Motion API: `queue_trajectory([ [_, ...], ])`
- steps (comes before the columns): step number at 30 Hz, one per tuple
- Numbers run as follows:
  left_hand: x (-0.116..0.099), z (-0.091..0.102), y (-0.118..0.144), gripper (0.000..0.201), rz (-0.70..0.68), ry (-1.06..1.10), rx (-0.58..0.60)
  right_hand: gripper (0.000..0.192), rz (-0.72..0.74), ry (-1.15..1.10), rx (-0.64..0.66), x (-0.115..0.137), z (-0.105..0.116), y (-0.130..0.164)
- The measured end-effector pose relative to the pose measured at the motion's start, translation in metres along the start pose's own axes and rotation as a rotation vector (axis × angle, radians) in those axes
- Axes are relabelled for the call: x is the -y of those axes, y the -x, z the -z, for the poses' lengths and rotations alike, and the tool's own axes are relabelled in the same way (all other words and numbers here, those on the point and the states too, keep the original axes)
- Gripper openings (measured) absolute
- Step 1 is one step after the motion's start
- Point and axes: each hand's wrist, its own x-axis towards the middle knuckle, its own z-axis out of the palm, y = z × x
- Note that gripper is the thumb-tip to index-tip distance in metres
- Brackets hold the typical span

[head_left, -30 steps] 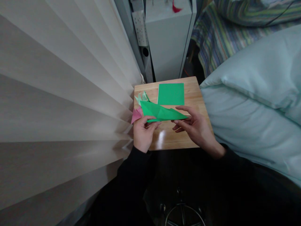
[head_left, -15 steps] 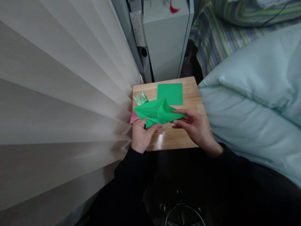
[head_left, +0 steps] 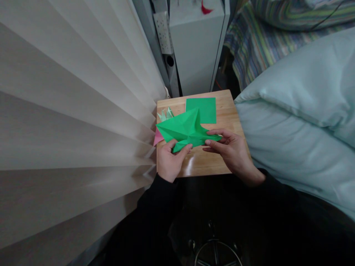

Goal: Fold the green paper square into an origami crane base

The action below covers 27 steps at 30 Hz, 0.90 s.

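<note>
From the head view, a partly folded green paper (head_left: 186,130) is held just above the near half of a small wooden desk (head_left: 222,162). The left hand (head_left: 170,160) has its grip closed on the paper's lower left edge, thumb on top and fingers curled beneath, so the sheet fans up and away from that hand toward the far side. The right hand (head_left: 229,149) pinches the paper's right-hand point between thumb and forefinger; its other fingers are loosely spread below the sheet. The paper thus lies between the two grips, with its raised, creased middle peaking above and slightly beyond both hands, and it is touching both.

Just behind the held paper, a flat green square sheet (head_left: 205,109) lies on the far part of the desk, its near corner hidden by the folded piece. At the desk's left edge, a pale green folded figure (head_left: 165,115) stands near the far corner, and a pink folded piece (head_left: 158,137) shows just beside the left hand, partly under the held paper. A pleated curtain (head_left: 69,122) fills the left side; a pale blue duvet (head_left: 299,122) lies to the right. A grey cabinet (head_left: 196,48) stands beyond the desk.
</note>
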Motion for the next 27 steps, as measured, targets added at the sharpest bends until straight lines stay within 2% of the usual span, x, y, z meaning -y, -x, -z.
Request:
queue_trajectory([
  [7,-0.004,-0.012,0.006,0.024,0.122,0.248,-0.097,0.042,-0.032,-0.072,-0.088,-0.008,-0.004,0.0],
  [10,-0.001,-0.014,0.006,0.022,0.177,0.348,-0.113,0.045,-0.01,-0.046,-0.034,-0.007,-0.005,0.003],
  [13,0.004,-0.013,0.004,0.027,0.263,0.483,-0.092,0.057,0.076,0.039,0.061,-0.005,-0.005,0.007],
  [15,0.006,-0.011,0.003,0.033,0.316,0.542,-0.075,0.051,0.125,0.079,0.112,-0.004,-0.003,0.008],
  [19,0.008,-0.004,-0.001,0.036,0.349,0.557,-0.037,0.027,0.165,0.118,0.11,-0.005,0.001,0.005],
  [27,0.015,0.007,-0.007,0.04,0.284,0.487,-0.057,0.022,0.234,0.152,0.093,0.004,0.008,0.0],
])
